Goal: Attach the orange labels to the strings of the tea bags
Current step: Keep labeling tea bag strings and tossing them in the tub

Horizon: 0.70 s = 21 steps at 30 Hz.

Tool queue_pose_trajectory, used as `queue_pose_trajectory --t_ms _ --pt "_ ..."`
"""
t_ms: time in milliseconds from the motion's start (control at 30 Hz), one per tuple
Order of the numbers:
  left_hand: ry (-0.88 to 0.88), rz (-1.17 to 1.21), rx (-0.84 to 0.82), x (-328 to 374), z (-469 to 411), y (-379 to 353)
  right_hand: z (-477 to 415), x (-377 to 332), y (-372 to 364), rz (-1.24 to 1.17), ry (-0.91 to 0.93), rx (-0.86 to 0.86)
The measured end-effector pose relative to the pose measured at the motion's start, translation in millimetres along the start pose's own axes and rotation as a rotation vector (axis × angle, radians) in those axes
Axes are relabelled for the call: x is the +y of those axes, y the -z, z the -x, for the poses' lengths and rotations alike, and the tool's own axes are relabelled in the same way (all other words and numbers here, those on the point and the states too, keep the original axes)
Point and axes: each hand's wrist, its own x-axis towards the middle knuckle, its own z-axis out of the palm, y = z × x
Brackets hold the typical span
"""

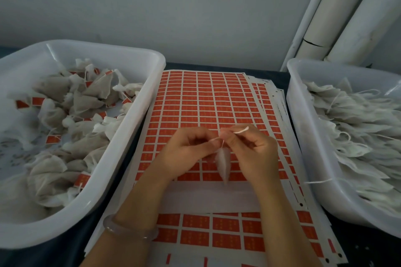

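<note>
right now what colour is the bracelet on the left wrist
Pale, translucent pinkish grey bracelet, clearest in the head view.

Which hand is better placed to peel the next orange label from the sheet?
Probably the left hand. The right hand pinches the free end of the string, which must stay presented; the left pinches near the tea bag, directly above unpeeled labels on the sheet.

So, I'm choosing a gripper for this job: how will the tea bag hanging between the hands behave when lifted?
Probably very light: the tea bag dangles from a thin string pinched by the left hand and right hand. Likely soft and floppy, like the flattened bags piled in the right bin. Hung this way, it may swing or spin.
</note>
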Motion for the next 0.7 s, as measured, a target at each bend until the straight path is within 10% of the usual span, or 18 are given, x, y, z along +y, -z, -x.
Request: queue_pose_trajectory --t_ms 367,700 --pt "0.010 0.292 0.051 -7.7 -0.8 -1.7 1.3 0.7 1.6 -0.354 -0.408 -0.233" --pt "0.060 0.073 0.001 -2.6 3.4 -4.5 -3.0 9.1 10.3 -0.433 -0.575 -0.306"
